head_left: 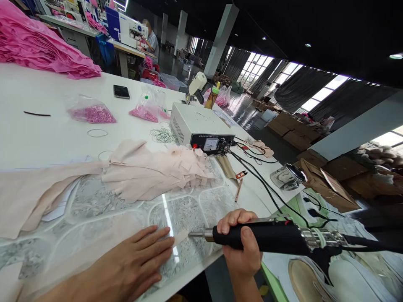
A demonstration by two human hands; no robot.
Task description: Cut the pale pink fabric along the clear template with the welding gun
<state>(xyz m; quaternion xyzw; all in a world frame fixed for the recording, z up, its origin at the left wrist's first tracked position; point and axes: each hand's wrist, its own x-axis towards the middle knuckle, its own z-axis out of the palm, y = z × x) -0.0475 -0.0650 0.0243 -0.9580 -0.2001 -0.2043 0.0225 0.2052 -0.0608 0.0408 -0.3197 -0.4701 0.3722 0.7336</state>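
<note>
My left hand [135, 260] lies flat with its fingers stretched out, pressing a thin pale pink fabric strip [180, 237] against the marbled grey mat [103, 199]. My right hand [241, 243] is wrapped round a black ultrasonic hand tool [267, 235]. Its narrow metal tip points left and meets the strip's end, just beyond my left fingertips; whether it touches the fabric I cannot tell. Past my hands, a pile of cut pale pink fabric pieces [151, 170] spreads over the mat. Cables run from the tool's side towards a white ultrasonic generator box [198, 119].
A phone [121, 92], two bags of pink rings [91, 112] and pink fabric [40, 46] lie on the white table. A glass jar [286, 176] stands near its right edge. Below right is a green bin [273, 281] with pale cups. A person [153, 42] sits at a sewing machine [126, 27].
</note>
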